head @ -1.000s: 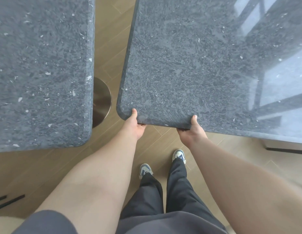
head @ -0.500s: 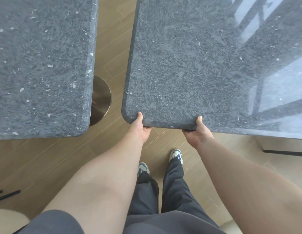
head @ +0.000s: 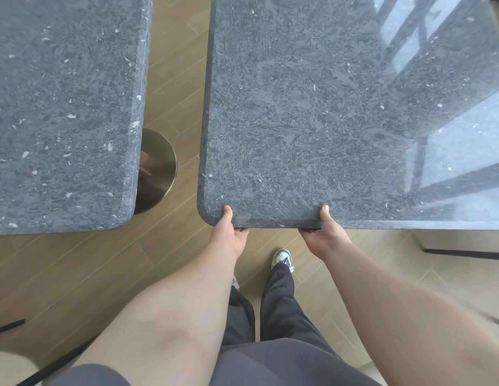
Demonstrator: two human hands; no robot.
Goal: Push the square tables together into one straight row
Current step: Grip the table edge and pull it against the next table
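I am watching the left hand (head: 228,235) and right hand (head: 323,232) both gripping the right tabletop's (head: 340,121) near edge, thumbs lying on top, fingers curling underneath, left tabletop (head: 61,107) sitting apart across a floor gap.

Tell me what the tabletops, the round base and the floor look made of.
Tabletops: likely polished stone or a stone-look composite; dark grey, white flecks, glossy window reflection. Round base: brushed metal, bronze sheen. Floor: wood or wood-look planks, visible grain and seams. Both hands grip the right top's edge.
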